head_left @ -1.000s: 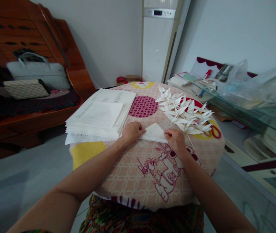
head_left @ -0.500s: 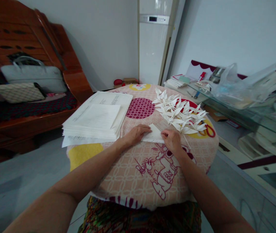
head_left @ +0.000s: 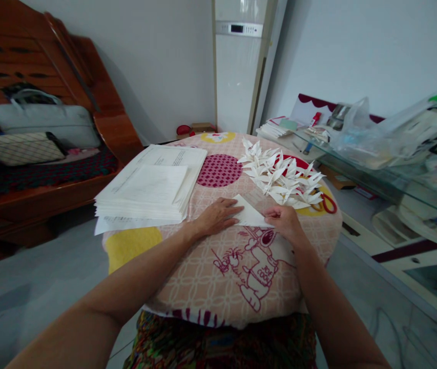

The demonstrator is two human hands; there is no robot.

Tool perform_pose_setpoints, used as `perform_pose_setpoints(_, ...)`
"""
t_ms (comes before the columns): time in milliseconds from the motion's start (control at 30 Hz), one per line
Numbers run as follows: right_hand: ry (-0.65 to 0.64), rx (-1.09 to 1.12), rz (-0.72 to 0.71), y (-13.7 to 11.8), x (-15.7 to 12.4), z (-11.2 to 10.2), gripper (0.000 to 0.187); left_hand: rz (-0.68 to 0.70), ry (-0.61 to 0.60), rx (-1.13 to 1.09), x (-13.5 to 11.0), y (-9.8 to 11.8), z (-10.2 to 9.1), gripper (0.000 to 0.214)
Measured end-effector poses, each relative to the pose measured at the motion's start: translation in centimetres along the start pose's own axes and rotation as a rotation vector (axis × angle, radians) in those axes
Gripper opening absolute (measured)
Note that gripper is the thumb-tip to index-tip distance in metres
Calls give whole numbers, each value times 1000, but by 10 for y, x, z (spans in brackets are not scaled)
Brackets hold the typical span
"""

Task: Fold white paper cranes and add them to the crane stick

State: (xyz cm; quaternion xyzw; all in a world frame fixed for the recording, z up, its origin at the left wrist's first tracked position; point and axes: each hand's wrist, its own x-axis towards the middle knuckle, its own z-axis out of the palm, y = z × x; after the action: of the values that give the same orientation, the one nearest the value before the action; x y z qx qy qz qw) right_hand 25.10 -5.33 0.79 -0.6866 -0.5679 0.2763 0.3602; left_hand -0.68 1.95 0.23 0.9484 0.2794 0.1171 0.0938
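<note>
While left hand [head_left: 220, 216] lies flat on folded paper [head_left: 247, 213], its fingers a bit apart, my right hand [head_left: 284, 219] is at paper's right corner. Right fingers are close together; can't tell if they pinch. Paper lies on counter [head_left: 203, 279], right of big paper pile [head_left: 145, 192], nearer me than white pointy shapes [head_left: 279, 177]. Looks done: whole bunch of pointy shapes. Partly done, I think: this paper, flat with slanted edge. Not folded: sheets in pile.
</note>
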Motion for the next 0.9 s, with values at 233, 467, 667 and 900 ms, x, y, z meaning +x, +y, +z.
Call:
perform_pose_setpoints(233,185,41,-5,8,-17,-13,25,46,33,35,0,-4,4,46)
perform_pose_setpoints(467,82,97,17,8,-24,-15,33,51,42,34,1,-3,4,46)
perform_pose_setpoints(667,17,45,5,2,-25,-15,37,47,45,47,0,-4,5,46)
perform_pose_setpoints(900,-62,-9,60,0,-23,-16,32,40,29,36,1,-4,5,46)
